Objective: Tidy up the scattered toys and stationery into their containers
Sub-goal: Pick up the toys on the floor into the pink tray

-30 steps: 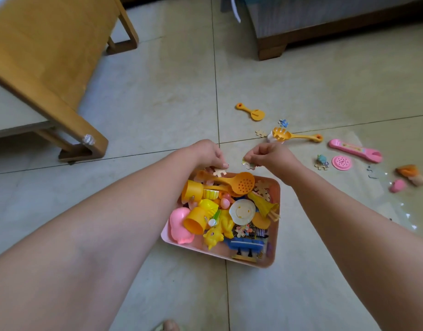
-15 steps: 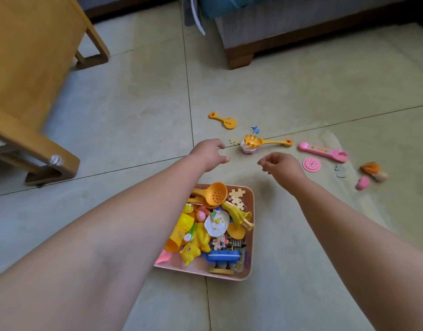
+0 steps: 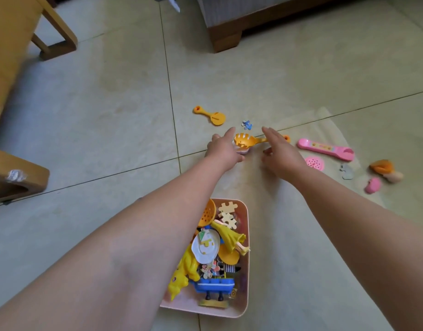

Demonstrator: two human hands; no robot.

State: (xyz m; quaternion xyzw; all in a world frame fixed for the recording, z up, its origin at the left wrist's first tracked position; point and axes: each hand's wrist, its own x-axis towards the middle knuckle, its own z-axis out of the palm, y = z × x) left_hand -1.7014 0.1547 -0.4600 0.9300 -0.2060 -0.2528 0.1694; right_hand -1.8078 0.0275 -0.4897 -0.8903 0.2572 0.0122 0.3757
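- Beyond the pink bin [image 3: 244, 259], my left hand [image 3: 223, 149] and right hand [image 3: 280, 154] reach, fingers spread and empty, flanking the orange slotted spoon [image 3: 247, 140] to grab it.

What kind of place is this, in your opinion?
Probably a room in a home: a tiled floor, the wooden leg of a sofa, and toys scattered beside a pink toy bin.
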